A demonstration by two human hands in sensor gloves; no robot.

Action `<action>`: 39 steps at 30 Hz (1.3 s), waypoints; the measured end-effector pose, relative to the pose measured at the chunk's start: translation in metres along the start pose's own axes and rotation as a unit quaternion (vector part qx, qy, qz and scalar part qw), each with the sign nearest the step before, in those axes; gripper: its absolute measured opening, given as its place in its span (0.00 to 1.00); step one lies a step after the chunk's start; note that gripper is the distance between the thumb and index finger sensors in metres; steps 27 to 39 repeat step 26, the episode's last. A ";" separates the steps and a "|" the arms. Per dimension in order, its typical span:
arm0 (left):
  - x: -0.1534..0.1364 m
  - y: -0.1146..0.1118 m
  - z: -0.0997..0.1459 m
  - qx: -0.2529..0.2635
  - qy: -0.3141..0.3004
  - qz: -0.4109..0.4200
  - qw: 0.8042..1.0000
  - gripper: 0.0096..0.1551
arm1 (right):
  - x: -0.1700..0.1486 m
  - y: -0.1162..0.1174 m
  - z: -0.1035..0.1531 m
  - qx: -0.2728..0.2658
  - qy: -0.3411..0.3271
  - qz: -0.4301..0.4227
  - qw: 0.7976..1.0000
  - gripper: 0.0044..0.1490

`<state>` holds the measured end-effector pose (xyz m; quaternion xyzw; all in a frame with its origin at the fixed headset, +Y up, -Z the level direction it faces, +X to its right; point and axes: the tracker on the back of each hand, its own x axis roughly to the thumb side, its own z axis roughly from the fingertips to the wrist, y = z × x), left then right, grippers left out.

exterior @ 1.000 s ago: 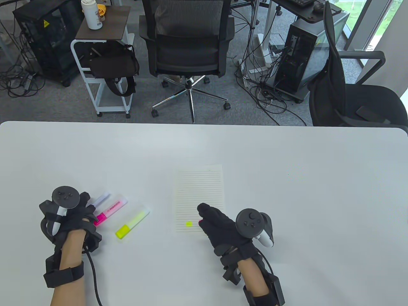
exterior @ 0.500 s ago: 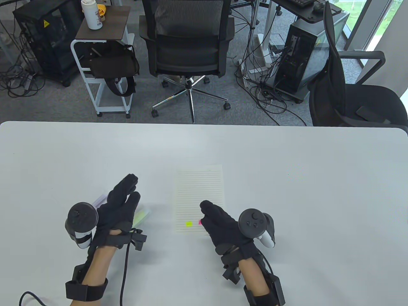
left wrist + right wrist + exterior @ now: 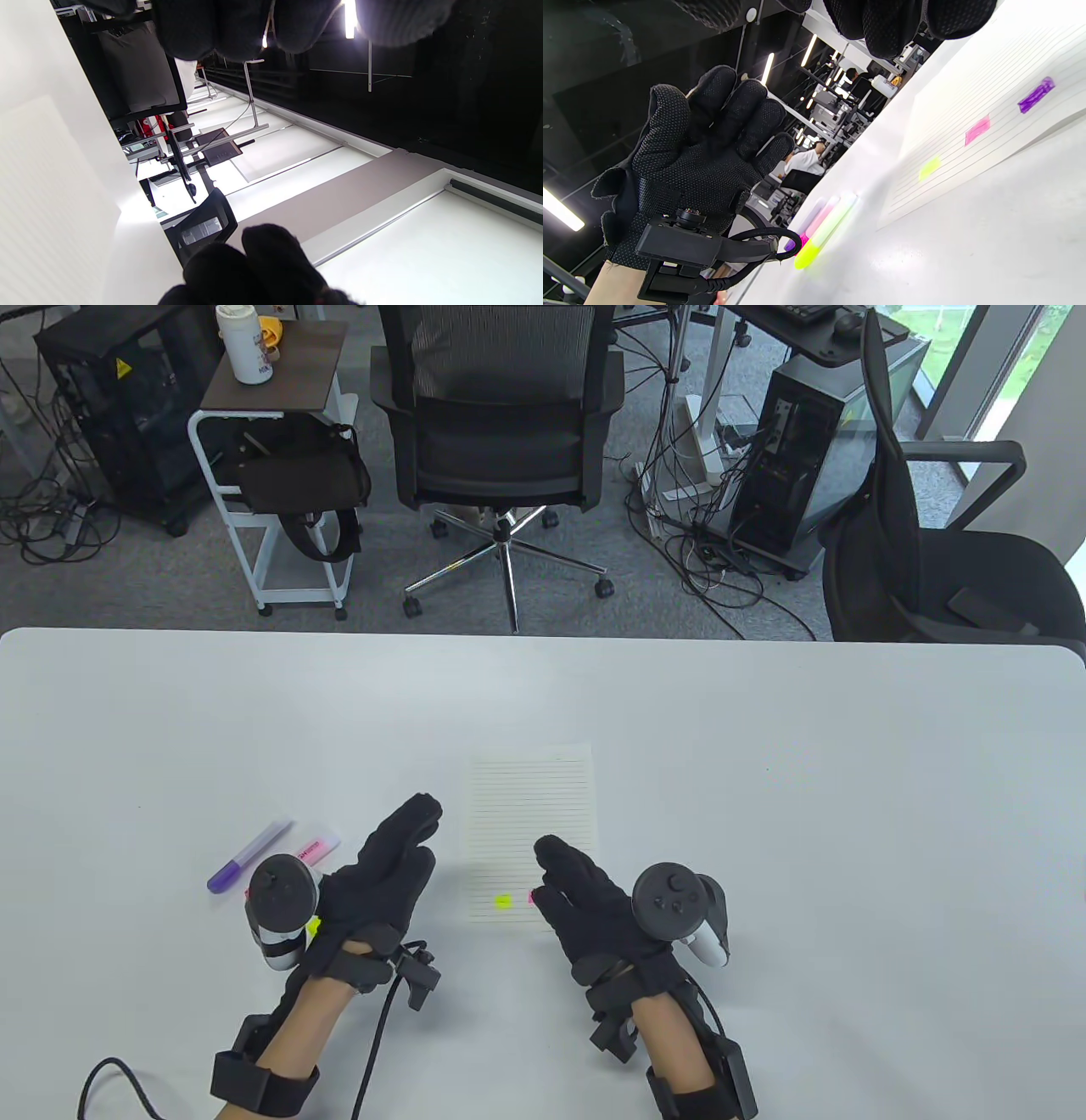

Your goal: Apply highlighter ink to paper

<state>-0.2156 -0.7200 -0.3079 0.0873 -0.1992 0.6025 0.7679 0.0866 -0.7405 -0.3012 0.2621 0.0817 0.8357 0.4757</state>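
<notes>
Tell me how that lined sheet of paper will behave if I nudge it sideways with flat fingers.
The lined paper is one thin loose sheet flat on the smooth white table, so it will probably slide easily rather than stay put. It looks light and floppy; pushed at an edge it may buckle or lift. Nothing visibly pins it: the left hand sits beside it.

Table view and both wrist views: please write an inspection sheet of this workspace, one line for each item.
Surface: white table, bare at right.
Job's things: lined paper sheet with yellow, pink and purple ink marks; purple highlighter, pink highlighter and yellow highlighter lying left of it.
Clutter: nothing seen.
Grippers: left hand raised, fingers straight, empty; right hand over the paper's lower edge, grip unclear.
Cables: black glove cable on table.
Surroundings: office chairs, computer towers, side cart.
</notes>
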 end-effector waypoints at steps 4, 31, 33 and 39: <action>0.001 -0.006 0.001 -0.015 -0.006 -0.006 1.000 0.39 | 0.001 0.002 0.000 0.004 -0.001 0.001 1.000 0.41; 0.000 -0.018 0.002 -0.051 -0.008 -0.033 0.998 0.39 | 0.000 0.006 -0.002 0.015 0.003 0.002 1.000 0.42; 0.000 -0.018 0.002 -0.051 -0.008 -0.033 0.998 0.39 | 0.000 0.006 -0.002 0.015 0.003 0.002 1.000 0.42; 0.000 -0.018 0.002 -0.051 -0.008 -0.033 0.998 0.39 | 0.000 0.006 -0.002 0.015 0.003 0.002 1.000 0.42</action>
